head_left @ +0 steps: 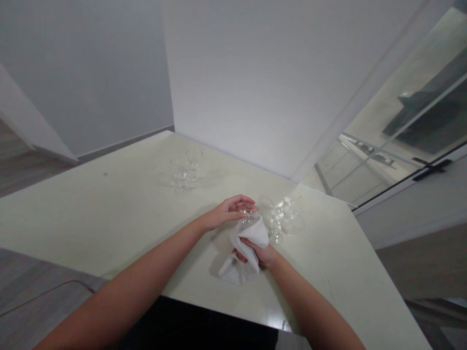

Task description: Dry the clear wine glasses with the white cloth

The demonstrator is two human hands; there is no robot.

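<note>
loosely, crumpled white cloth (260,234) wraps clear glass (246,221).

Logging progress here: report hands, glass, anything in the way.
Left hand at rim of clear glass. Right hand gripping white cloth against it. Possible snag: other glasses close on the right.

At least five glasses (246,222), one cloth (258,234)

Two hands (232,209) (262,253) share one glass; left glasses (180,168) number two; right glasses (294,223), at least two, exact count unclear. One table (120,209), one cord (47,291).
</note>
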